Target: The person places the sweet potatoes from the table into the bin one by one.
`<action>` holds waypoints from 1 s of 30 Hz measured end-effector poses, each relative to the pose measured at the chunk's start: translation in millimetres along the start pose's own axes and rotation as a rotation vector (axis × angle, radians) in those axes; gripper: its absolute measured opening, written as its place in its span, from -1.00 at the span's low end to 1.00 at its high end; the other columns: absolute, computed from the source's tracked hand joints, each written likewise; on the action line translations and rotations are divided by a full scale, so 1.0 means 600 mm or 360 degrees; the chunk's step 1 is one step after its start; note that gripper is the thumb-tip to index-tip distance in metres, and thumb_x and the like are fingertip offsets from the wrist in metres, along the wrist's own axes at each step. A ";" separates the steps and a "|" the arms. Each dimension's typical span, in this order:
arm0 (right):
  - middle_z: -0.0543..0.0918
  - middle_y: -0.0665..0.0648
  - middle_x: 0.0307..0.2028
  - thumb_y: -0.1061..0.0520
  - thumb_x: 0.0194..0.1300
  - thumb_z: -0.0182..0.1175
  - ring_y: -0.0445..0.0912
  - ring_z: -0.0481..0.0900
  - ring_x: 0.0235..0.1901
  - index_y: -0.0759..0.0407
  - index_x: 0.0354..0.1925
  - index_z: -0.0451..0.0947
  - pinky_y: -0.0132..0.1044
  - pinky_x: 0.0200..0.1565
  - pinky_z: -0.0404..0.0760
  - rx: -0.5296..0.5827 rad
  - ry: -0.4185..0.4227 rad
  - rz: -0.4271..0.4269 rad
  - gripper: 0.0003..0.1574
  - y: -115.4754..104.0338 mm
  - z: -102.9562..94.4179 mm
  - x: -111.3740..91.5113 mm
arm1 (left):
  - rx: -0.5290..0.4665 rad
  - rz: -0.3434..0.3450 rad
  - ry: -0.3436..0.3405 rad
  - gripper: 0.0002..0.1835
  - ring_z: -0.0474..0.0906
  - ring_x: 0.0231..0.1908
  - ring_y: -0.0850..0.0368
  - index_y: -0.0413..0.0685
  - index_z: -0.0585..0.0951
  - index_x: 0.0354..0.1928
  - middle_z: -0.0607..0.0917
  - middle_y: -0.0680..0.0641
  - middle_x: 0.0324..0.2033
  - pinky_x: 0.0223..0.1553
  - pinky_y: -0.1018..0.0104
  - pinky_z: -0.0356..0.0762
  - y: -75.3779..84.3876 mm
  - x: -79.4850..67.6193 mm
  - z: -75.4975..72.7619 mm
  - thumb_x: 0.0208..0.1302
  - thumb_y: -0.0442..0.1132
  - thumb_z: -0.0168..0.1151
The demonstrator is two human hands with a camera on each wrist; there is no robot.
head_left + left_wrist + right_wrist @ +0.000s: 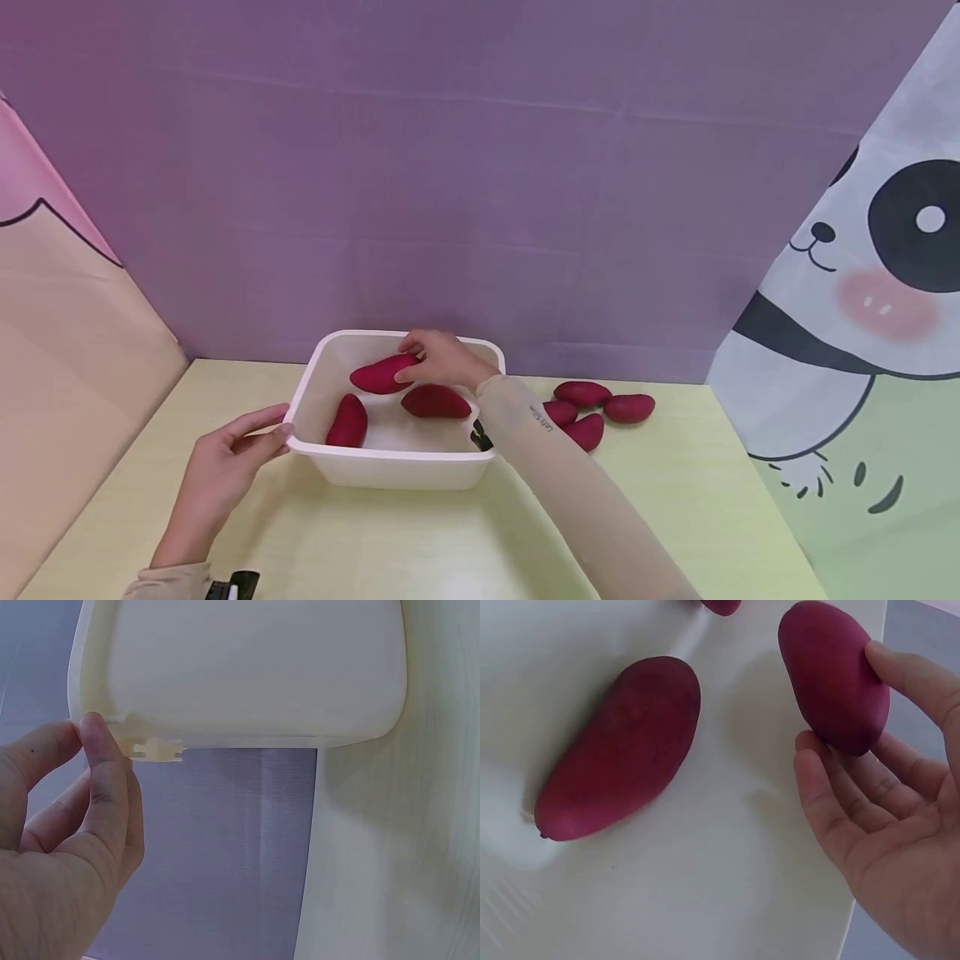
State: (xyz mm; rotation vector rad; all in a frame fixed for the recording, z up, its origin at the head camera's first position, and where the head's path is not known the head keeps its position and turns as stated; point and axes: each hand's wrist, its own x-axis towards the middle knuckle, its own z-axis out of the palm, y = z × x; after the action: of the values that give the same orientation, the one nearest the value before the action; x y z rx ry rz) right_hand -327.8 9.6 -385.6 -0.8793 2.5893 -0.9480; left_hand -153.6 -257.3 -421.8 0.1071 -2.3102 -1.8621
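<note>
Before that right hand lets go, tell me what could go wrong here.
The right hand holds a red oblong item by its fingertips, so it might slip and knock the neighboring red item. The left hand pinches the white bin at one side only; a tug could slide or tilt it. The right sleeve crosses the bin's rim and, in the head view, partly hides the loose red items, so drawing back could brush one.

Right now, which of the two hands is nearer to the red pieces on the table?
The right hand: it holds another red piece over the tub, left of those red pieces. The left hand grips the tub's left side, farther away.
</note>
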 end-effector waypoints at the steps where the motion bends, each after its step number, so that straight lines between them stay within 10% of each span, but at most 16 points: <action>1: 0.66 0.11 0.02 0.08 0.25 0.43 -0.09 0.59 0.03 0.21 0.15 0.54 -0.45 0.05 0.59 -0.0006 0.0006 0.0006 -0.45 -0.001 0.000 0.000 | -0.0010 -0.0001 -0.0002 -0.51 0.72 -0.28 0.30 -0.39 0.56 0.20 0.74 0.19 -0.19 -0.15 0.48 0.71 0.000 0.000 0.000 0.33 -0.25 0.38; 17: 0.69 0.20 -0.01 0.13 0.31 0.37 -0.07 0.67 -0.11 0.22 0.12 0.56 -0.42 -0.05 0.64 -0.0070 0.0157 -0.0153 -0.55 -0.052 -0.059 -0.042 | 0.0016 0.0000 -0.0027 -0.49 0.72 -0.25 0.30 -0.37 0.56 0.22 0.74 0.19 -0.16 -0.13 0.48 0.70 -0.001 0.002 -0.001 0.34 -0.20 0.38; 30: 0.66 0.10 -0.05 0.18 0.29 0.38 -0.05 0.66 -0.09 0.19 0.11 0.56 -0.21 0.01 0.70 -0.0016 0.0291 -0.0249 -0.57 -0.020 -0.121 -0.158 | 0.0073 0.0006 -0.0011 -0.49 0.73 -0.27 0.30 -0.35 0.57 0.22 0.73 0.26 -0.17 -0.14 0.54 0.68 -0.002 0.001 -0.002 0.34 -0.17 0.38</action>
State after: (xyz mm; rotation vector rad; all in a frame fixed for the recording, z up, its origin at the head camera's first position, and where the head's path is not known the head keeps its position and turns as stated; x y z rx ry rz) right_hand -277.9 97.2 -320.8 -1.0568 2.7105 -1.1062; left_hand -154.3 -258.7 -422.4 0.1026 -2.3569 -1.8109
